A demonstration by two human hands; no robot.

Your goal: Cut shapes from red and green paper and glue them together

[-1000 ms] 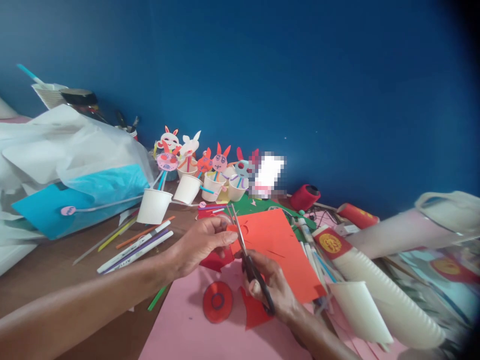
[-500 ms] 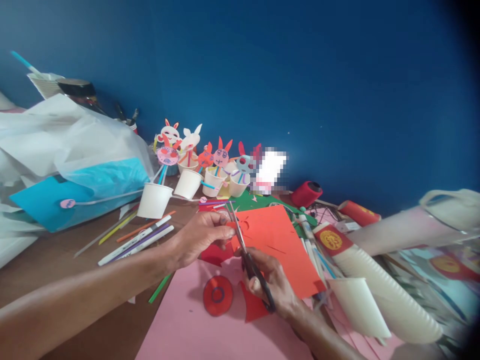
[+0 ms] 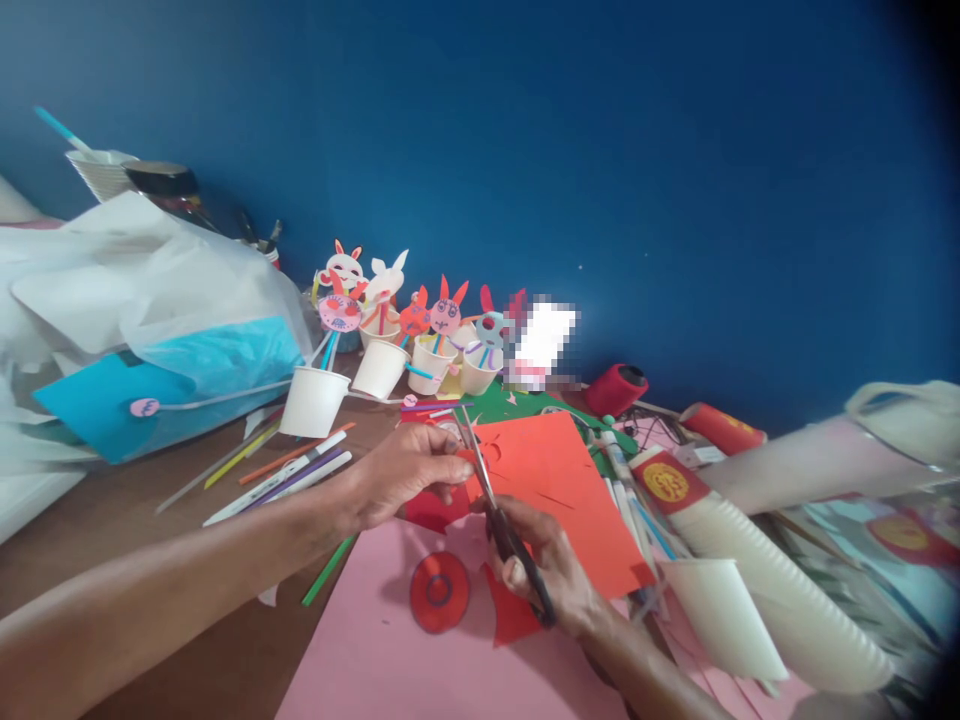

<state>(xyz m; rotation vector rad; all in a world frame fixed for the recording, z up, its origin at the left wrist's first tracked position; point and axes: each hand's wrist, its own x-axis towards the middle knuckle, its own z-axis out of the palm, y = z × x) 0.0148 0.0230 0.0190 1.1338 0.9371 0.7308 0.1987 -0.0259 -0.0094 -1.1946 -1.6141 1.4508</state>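
My left hand pinches the left edge of an orange-red paper sheet held over the table. My right hand grips black-handled scissors, whose blades point up and away and meet the sheet's edge right beside my left fingertips. Below the hands lies a red paper disc with a blue ring, on a pink sheet. Red paper scraps lie next to the disc.
White paper cups with bunny figures on straws stand at the back by the blue wall. Pens and straws lie left of my hands. A white plastic bag over blue paper fills the left. Stacked paper cups and a red thread spool sit right.
The view shifted slightly. Both hands keep their hold, with the scissors still at the edge of the orange-red sheet.
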